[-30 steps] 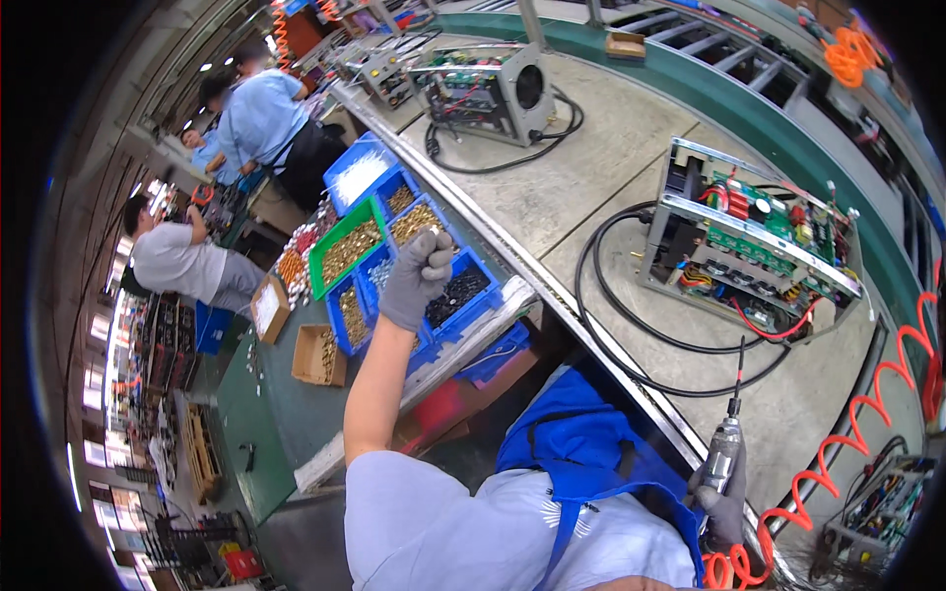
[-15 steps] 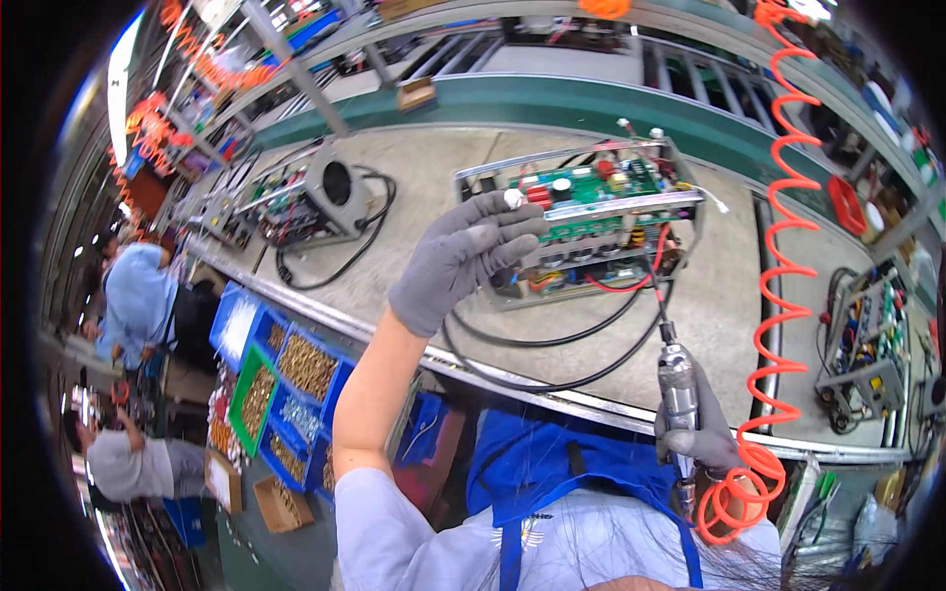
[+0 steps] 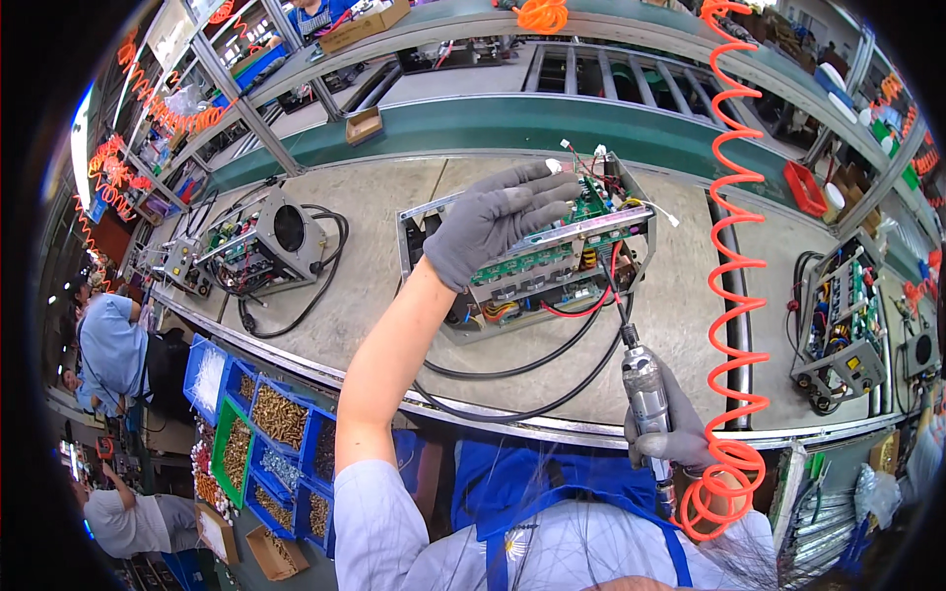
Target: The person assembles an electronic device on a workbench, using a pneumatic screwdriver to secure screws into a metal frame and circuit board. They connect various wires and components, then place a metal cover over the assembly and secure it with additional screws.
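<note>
My left hand (image 3: 498,222), in a grey glove, is over the top of an open metal-framed electronic unit (image 3: 552,239), its fingers stretched out flat and hiding part of the green circuit board (image 3: 591,200). At the index fingertip shows a small white piece (image 3: 554,166); I cannot tell what it is. My right hand (image 3: 680,433), gloved too, is wrapped round a silver air screwdriver (image 3: 645,389) fed by an orange coiled hose (image 3: 739,305). The long bit points up toward the unit's right end, near red and black wires (image 3: 613,264); whether its tip touches anything is unclear.
Black cable (image 3: 512,416) loops in front of the unit. Similar units stand left (image 3: 276,241) and right (image 3: 838,330) on the bench. Blue bins (image 3: 281,414) of small metal parts sit at the lower left. Two people (image 3: 118,340) are farther left. A metal shelf spans the back.
My left hand has moved up and right across the board, its fingers now straighter. The screwdriver stays in my right hand, by the unit's right end. The whole view has shifted.
</note>
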A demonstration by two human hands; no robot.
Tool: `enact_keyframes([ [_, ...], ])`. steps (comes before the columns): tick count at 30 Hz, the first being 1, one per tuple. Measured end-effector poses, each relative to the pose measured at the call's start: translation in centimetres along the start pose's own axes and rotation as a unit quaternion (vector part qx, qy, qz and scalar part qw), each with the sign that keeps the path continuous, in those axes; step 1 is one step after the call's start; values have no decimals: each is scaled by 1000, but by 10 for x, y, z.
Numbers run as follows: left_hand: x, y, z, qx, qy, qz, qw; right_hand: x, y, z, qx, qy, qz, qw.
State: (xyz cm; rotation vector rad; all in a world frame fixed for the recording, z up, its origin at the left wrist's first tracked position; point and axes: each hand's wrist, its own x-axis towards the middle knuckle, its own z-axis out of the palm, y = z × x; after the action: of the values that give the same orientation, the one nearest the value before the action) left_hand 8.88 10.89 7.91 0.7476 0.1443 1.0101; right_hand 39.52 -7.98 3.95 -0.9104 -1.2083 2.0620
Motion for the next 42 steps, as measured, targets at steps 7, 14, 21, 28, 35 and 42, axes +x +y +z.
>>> enact_keyframes([
  [7, -2, 3, -9, -97, -96, -14, 991, 2, 3, 8, 8, 53, 14, 998],
  [14, -9, -4, 13, 22, 37, -7, 999, -5, 6, 7, 17, 35, 2, 999],
  [21, -15, -10, 22, 94, 60, 3, 994, -12, 14, 12, 33, 62, -2, 998],
  [28, -16, -11, 23, 176, 43, -11, 983, -20, 21, 8, 47, 49, -9, 998],
  [35, -1, -6, 26, 424, 102, -13, 900, -18, 9, 15, 25, 47, -5, 999],
  [42, 15, -7, 7, 542, 125, -27, 831, -3, -2, 11, -1, 25, -26, 999],
])
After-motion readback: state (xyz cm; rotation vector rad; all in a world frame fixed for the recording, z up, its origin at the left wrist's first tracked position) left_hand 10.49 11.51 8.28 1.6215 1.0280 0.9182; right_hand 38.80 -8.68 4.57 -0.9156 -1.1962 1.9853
